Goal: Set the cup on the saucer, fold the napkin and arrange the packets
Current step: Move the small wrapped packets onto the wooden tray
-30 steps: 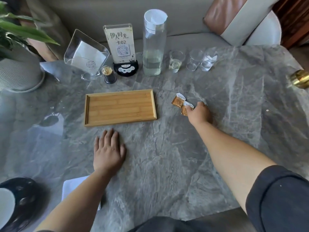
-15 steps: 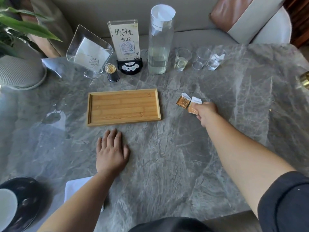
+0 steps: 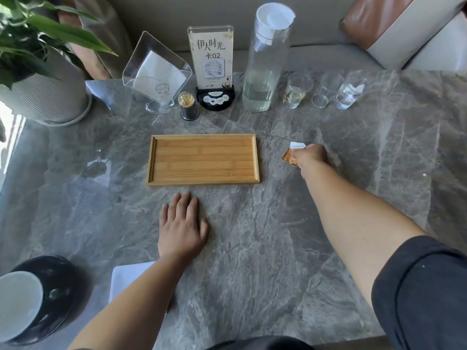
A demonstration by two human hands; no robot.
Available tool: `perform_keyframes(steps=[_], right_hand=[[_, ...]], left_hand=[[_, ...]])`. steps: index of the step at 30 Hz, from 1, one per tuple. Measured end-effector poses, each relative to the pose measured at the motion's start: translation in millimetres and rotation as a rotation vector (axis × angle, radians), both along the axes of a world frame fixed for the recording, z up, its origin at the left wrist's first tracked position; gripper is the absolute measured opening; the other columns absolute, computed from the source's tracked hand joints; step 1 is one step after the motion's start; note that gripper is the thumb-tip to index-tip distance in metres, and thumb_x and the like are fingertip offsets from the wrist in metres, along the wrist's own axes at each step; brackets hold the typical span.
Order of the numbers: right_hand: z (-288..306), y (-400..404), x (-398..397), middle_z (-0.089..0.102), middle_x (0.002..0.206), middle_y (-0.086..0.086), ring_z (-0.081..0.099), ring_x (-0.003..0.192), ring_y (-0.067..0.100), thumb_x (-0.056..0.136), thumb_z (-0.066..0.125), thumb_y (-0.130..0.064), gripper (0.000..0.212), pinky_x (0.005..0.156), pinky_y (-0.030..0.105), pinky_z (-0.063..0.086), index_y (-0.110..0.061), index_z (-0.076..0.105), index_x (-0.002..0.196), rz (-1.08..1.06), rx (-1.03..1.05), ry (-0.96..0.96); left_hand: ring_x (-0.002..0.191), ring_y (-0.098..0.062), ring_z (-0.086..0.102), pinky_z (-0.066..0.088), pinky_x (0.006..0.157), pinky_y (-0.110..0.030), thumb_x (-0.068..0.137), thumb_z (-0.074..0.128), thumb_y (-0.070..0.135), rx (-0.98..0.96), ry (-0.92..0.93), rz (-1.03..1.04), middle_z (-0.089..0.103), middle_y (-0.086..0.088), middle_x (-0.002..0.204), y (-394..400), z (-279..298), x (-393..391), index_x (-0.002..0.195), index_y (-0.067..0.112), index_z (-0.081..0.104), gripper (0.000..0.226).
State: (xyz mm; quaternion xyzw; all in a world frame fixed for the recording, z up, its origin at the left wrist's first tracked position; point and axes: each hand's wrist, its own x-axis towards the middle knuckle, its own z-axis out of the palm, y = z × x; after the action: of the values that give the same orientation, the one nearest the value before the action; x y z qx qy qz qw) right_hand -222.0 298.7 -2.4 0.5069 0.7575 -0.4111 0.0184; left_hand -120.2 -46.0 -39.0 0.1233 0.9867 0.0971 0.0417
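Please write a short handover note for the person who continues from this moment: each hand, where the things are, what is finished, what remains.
Left hand: flat on the table, palm down, empty.
Right hand: closed on the packets, right of the wooden tray.
Tray: empty.
Napkin: white, near edge, partly under the left forearm, fold state unclear.
Cup on dark saucer: near-left corner, seemingly done.
Left: arrange packets, fold napkin.

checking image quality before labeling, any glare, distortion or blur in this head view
Head view: bright window glare washes the table at its left edge; wide-angle bending tilts the water bottle and sign inward; the right hand on the packets looks sharp, no motion blur.
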Motion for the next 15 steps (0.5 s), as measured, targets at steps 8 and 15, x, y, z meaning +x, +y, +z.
perform_keyframes(steps=[8,15], right_hand=[[33,-7,-15,0.060,0.074,0.004,0.051,0.060,0.018,0.071,0.066,-0.013,0.008,0.051,0.023,0.037,-0.013,0.060,0.077,0.021,0.016,0.238],[65,-114,-42,0.061,0.069,0.003,0.055,0.062,0.017,0.074,0.070,-0.017,0.014,0.056,0.029,0.044,-0.015,0.058,0.068,0.355,-0.140,0.300]], left_hand=[[0.143,-0.027,0.021,0.015,0.116,-0.049,0.087,0.042,0.046,-0.008,-0.024,0.002,0.038,-0.007,0.150,2,3,-1,0.139,0.018,0.039,0.059],[0.142,-0.028,0.023,0.017,0.116,-0.051,0.086,0.044,0.046,-0.002,-0.049,-0.002,0.040,-0.008,0.149,2,5,-1,0.139,0.017,0.042,0.060]])
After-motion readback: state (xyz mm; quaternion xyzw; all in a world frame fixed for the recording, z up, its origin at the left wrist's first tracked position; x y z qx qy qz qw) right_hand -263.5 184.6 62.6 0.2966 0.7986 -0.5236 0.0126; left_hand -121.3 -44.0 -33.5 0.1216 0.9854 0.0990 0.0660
